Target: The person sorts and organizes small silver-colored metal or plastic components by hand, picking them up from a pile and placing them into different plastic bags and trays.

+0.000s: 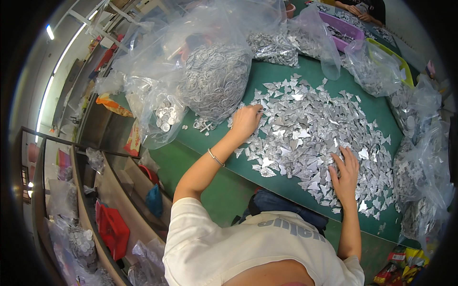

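Hands (296, 148) flat on silver pieces (310, 128)

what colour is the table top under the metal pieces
Green table top, seen in the head view, beneath the silver triangular metal pieces.

We cannot see the fingertips of the left hand (245, 120), buried among the silver pieces (310, 138); the pieces are too small to tell their exact shape; the far person (360, 7) is cut off by the top edge; the bags (217, 78) blur their contents.
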The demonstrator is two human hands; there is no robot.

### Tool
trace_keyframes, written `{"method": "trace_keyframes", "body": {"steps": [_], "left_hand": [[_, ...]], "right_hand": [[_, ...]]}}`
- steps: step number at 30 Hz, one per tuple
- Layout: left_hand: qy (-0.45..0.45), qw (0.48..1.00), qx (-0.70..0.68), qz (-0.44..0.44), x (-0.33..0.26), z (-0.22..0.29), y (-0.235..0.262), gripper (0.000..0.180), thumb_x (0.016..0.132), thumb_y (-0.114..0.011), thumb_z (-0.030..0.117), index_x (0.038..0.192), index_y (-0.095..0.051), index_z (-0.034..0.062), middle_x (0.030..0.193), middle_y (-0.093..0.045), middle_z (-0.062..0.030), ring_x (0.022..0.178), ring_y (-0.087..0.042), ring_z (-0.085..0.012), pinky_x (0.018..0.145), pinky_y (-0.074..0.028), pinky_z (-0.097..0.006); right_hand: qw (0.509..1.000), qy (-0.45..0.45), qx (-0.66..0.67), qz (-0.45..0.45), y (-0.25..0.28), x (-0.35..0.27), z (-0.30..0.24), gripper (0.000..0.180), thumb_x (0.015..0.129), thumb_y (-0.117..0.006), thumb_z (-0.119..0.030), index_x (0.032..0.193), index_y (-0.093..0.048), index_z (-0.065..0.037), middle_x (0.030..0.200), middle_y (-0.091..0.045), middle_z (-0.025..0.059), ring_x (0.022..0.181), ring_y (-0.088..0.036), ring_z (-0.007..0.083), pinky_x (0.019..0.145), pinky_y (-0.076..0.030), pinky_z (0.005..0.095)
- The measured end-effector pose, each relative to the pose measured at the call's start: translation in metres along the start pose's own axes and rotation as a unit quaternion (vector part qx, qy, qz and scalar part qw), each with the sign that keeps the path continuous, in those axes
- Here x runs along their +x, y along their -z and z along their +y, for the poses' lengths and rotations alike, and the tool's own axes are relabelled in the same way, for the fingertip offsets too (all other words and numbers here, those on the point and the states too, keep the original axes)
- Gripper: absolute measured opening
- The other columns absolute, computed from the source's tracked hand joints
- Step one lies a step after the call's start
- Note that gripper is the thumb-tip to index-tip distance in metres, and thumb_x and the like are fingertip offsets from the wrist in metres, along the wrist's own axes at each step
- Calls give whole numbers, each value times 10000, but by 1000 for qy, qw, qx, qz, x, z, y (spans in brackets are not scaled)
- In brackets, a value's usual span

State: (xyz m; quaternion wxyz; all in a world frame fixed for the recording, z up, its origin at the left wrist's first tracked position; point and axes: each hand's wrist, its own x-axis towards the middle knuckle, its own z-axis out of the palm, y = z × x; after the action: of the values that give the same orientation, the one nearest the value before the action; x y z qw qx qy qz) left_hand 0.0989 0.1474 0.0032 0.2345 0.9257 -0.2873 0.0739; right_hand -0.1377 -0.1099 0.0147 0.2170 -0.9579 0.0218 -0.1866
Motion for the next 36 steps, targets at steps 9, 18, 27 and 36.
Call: {"method": "trace_keyframes", "body": {"steps": [9, 18, 27, 36], "left_hand": [[-107, 975, 178, -83, 17, -10, -11, 122, 758, -586, 140, 833, -619, 50, 828, -594, -135, 704, -597, -340, 609, -479, -426], [-144, 981, 78, -103, 11, -10, 16, 127, 755, -584, 148, 784, -585, 24, 824, -585, -126, 684, -597, -326, 598, -479, -420], [-146, 976, 126, -99, 9, -18, 15, 161, 774, -596, 187, 813, -616, 32, 801, -567, -106, 696, -594, -312, 605, -476, -411], [-43, 989, 89, -108, -21, -25, 57, 142, 768, -609, 150, 838, -634, 29, 824, -597, -133, 720, -592, -327, 631, -470, -404]], "right_hand": [[1000, 7, 1, 7, -2, 0, 1, 319, 768, -609, -137, 1080, -582, -75, 1251, -458, 132, 1203, -375, 347, 983, -275, 457], [1000, 2, -5, 0, -2, 0, 1, 313, 781, -598, -138, 1088, -577, -79, 1256, -448, 129, 1207, -366, 347, 985, -275, 453], [1000, 2, 2, -5, 0, 1, 1, 314, 776, -599, -134, 1084, -578, -77, 1256, -444, 132, 1211, -361, 344, 989, -270, 452], [1000, 1, -3, -1, -2, 0, 2, 321, 770, -603, -129, 1086, -573, -80, 1256, -444, 126, 1211, -362, 340, 990, -268, 459]]}}
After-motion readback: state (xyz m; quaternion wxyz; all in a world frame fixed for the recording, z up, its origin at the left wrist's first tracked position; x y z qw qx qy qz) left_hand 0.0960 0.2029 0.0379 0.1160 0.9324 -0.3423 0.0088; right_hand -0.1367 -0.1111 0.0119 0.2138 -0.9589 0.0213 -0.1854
